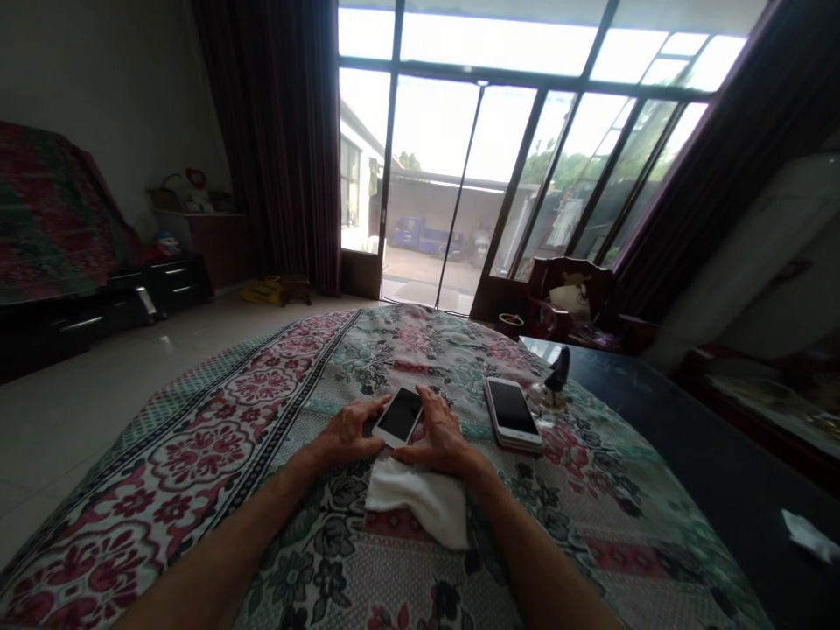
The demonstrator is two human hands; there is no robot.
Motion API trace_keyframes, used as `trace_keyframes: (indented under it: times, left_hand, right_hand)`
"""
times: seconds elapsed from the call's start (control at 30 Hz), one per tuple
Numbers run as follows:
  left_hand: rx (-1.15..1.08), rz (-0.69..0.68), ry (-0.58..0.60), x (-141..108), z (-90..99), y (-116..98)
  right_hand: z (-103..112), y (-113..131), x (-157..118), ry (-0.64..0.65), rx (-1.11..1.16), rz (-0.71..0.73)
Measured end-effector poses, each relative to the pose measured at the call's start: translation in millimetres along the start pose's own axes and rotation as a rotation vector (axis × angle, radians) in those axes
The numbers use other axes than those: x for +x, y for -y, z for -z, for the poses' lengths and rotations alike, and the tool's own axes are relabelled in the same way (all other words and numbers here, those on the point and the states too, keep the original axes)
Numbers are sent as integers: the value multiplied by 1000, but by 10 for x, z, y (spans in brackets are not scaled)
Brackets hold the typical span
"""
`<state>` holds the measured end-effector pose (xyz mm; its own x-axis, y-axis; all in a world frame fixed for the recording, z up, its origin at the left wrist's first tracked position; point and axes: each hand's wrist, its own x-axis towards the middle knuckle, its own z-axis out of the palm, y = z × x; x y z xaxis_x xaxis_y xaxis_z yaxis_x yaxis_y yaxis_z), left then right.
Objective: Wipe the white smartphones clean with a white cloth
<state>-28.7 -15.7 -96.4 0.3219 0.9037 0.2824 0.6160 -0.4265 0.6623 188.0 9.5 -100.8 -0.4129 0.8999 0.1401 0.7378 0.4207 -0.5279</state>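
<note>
**One Held, One Lying Still**

I see the left hand [347, 435] and right hand [438, 435], both half open, holding a thin white phone [397, 416] by its sides. A second phone, pale pink with a black screen [513, 414], lies just beside them. A soft white cloth [416, 506] sits below, on a red-and-green flowered tablecloth [197, 464].

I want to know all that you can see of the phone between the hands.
The phone is white-framed, with a dark, blank screen facing up. It lies angled on the floral cover, its lower end beside the white cloth. Fingers of the left hand and right hand touch its long edges.
</note>
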Motion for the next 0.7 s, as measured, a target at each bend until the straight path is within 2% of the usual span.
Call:
trace_keyframes:
  times: [0.23, 0.37, 0.43, 0.5, 0.6, 0.7]
  left_hand:
    - [87, -33, -5, -45, -52, 11]
    - [130, -48, -7, -47, -71, 40]
    - [127, -69, -11, -44, -72, 79]
    - [108, -80, -11, -39, -71, 126]
    - [110, -92, -11, -32, -77, 176]
    - [133, -127, -17, -29, -92, 178]
  right_hand:
    - [126, -55, -28, 102, 145, -30]
    - [268, -87, -79, 25, 282, -3]
    - [326, -33, -170, -52, 322, 77]
    - [346, 80, -310, -90, 329, 219]
    - [296, 305, -556, -27, 251, 461]
    - [179, 487, -746, 63, 106, 582]
